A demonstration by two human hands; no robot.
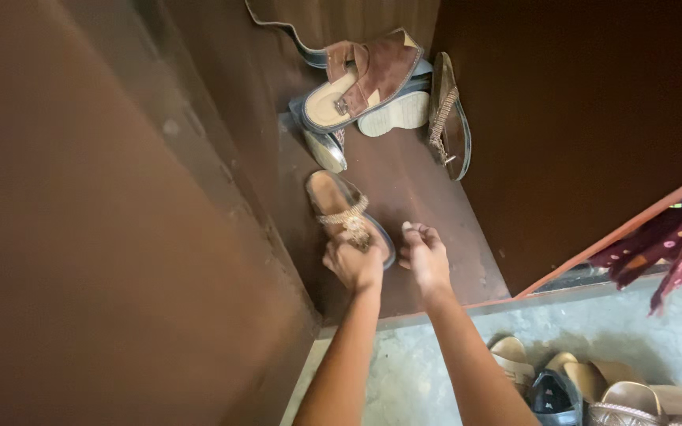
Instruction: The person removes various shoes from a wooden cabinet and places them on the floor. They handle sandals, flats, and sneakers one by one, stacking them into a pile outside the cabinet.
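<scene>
My left hand (354, 264) closed around heel end of beaded tan sandal (345, 211), sandal resting on brown cabinet shelf (428, 213) near front edge, toe toward back. My right hand (424, 254) just beside it, fingers curled loosely, holding nothing, fingertips down at shelf. At back of shelf: brown strapped shoe (365, 79) piled on others; slim sandal (447, 118) on edge beside pile. More sandals (586, 386) on floor below shelf front, right side.

Dim, warm light inside; the floor below is brighter, perhaps daylit; left foreground soft; slight blur and wide-angle stretch.
</scene>
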